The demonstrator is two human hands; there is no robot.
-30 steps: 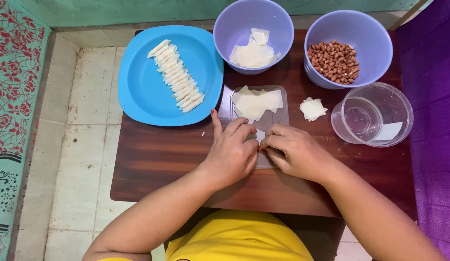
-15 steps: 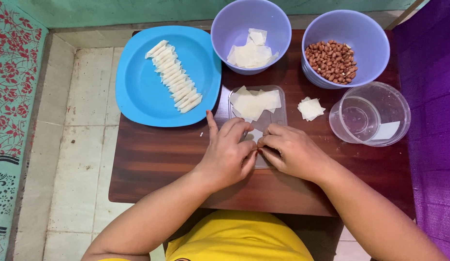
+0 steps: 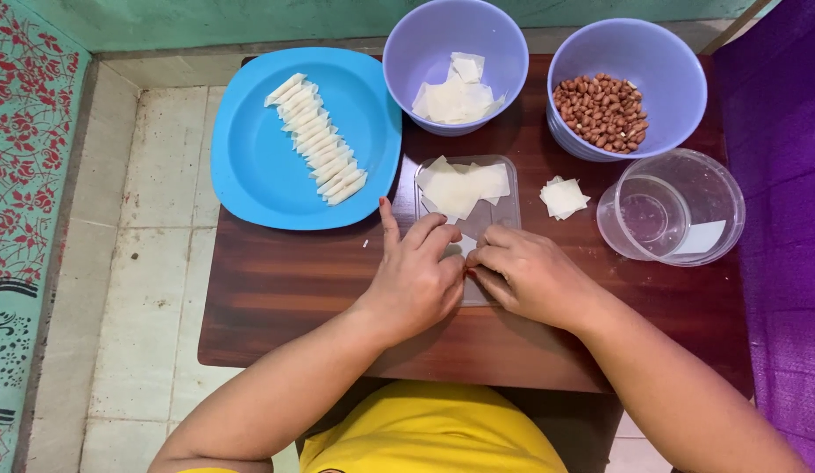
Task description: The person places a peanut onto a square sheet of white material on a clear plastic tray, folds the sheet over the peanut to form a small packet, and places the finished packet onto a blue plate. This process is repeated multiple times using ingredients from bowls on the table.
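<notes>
Both hands meet over the near end of a clear plastic board [image 3: 477,188] on the dark wooden surface [image 3: 276,289]: the left hand [image 3: 416,280] and right hand [image 3: 525,276] pinch a small pale wrapper piece [image 3: 466,244] between curled fingertips – probably so it stays flat for rolling. More wrappers [image 3: 460,188] lie on the board's far end, within reach. Finished rolls [image 3: 318,153] line the blue plate [image 3: 250,175]. What sits inside the pinched piece is hidden by the fingers
</notes>
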